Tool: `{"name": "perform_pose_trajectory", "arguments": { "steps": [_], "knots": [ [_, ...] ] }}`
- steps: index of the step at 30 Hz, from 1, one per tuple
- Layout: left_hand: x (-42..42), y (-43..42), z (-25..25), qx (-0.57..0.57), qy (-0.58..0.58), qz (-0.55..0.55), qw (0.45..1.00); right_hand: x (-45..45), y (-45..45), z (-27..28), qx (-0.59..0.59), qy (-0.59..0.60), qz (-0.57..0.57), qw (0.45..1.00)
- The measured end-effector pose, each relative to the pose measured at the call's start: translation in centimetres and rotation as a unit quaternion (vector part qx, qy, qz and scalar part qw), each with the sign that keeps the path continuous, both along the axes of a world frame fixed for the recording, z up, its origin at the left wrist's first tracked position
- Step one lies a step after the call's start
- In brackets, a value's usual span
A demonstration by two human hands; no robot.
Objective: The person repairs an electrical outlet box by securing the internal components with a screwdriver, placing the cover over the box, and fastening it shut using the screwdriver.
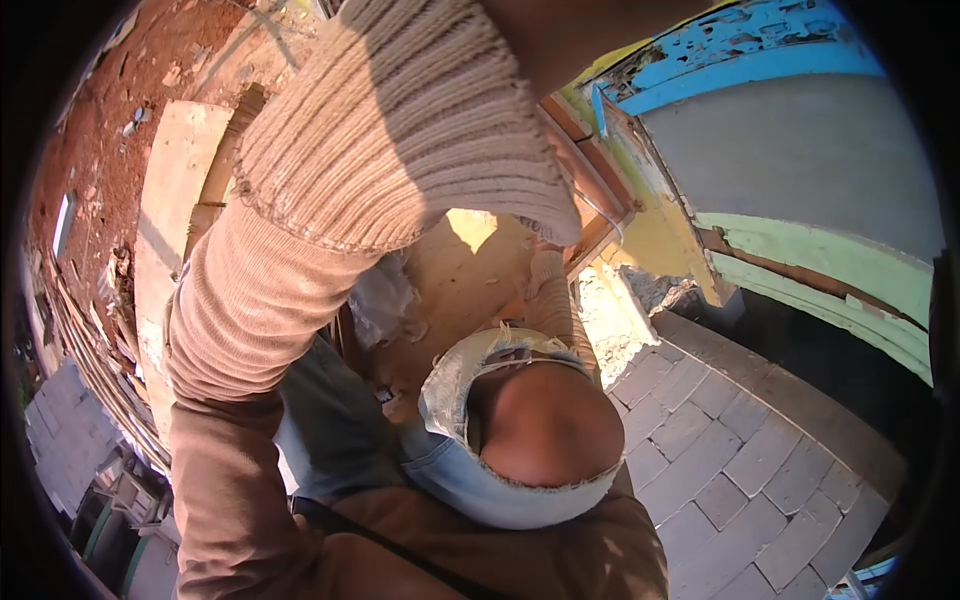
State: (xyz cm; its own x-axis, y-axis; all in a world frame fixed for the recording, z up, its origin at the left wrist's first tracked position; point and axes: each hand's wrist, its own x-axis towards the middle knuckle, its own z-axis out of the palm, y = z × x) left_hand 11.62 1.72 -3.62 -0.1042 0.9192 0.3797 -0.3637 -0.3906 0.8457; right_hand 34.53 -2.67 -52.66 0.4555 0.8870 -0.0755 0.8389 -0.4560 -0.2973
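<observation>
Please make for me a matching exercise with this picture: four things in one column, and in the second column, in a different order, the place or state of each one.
Things
1. Bare knee
2. Clear plastic
3. Grey paving blocks
4. Reddish soil

Places or states
A. Laid in rows at the lower right
B. Spread along the upper left, with scattered bits on it
C. Showing through torn jeans
D. Crumpled, near the middle of the picture

Right pairs: 1-C; 2-D; 3-A; 4-B

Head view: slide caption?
Ribbed sleeve crossing close to the camera, bare knee poking through torn jeans, grey pavers at lower right.
</observation>
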Motion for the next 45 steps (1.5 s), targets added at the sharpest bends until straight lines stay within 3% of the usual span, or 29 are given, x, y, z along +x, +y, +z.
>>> {"name": "perform_pose_trajectory", "arguments": {
  "steps": [2,8,21,27,31,38,40,45],
  "knots": [
    [-0.1,0.1,0.0,0.002,-0.004,0.004,1.000,-0.7,-0.6,3.5,0.019,0.064,-0.010,0.998],
    [-0.4,0.4,0.5,0.006,-0.013,0.013,1.000,0.4,-0.3,1.6,-0.009,0.052,0.017,0.998],
    [-2.7,0.2,0.8,0.019,-0.020,0.029,0.999,6.0,4.7,3.8,-0.234,0.109,0.091,0.962],
    [-3.3,-0.3,0.7,0.022,-0.020,0.028,0.999,2.7,1.8,4.0,-0.255,-0.001,0.142,0.957],
    [-3.3,-0.5,0.6,0.021,-0.018,0.027,0.999,3.0,0.6,0.2,-0.201,-0.052,0.167,0.964],
    [-2.8,-0.5,0.7,0.019,-0.023,0.019,0.999,3.7,1.6,1.7,-0.213,0.000,0.130,0.968],
    [-2.7,-0.7,0.8,0.017,-0.025,0.018,0.999,4.0,1.9,1.7,-0.264,0.058,0.097,0.958],
    [-3.0,-0.9,0.6,0.016,-0.025,0.016,0.999,3.0,1.5,1.6,-0.263,-0.019,0.146,0.954]
  ]
}}
